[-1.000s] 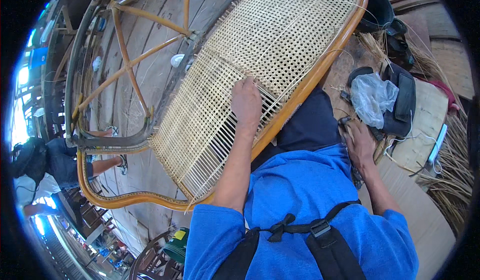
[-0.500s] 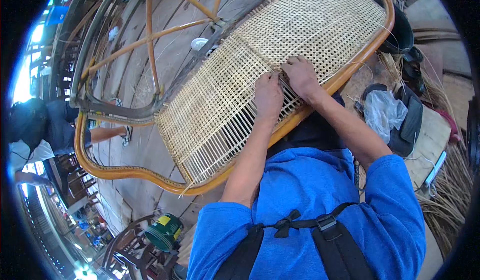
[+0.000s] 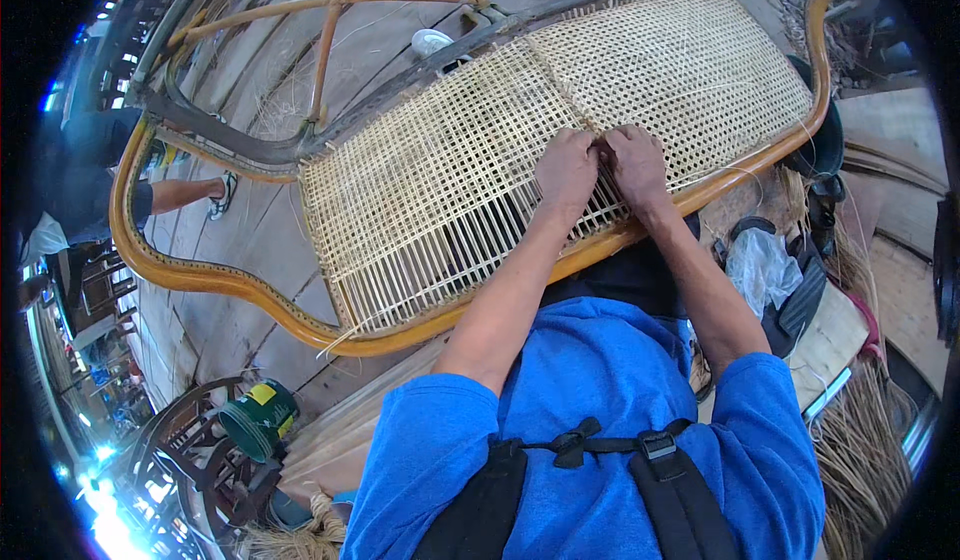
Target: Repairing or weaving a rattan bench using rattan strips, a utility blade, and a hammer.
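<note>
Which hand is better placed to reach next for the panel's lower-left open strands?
Probably the left hand: at the cane panel, it sits nearer those open strands, while the right hand is beyond it.

Over the cane, I have open air left of the left fingers; below, long slots gape between bare strands until the left forearm bars the way. The right fingers, tight beside the left, nearly close the gap between them. The rail walls the near edge, poles cross beyond the far one, and a bag crowds the right forearm's outer side.
</note>
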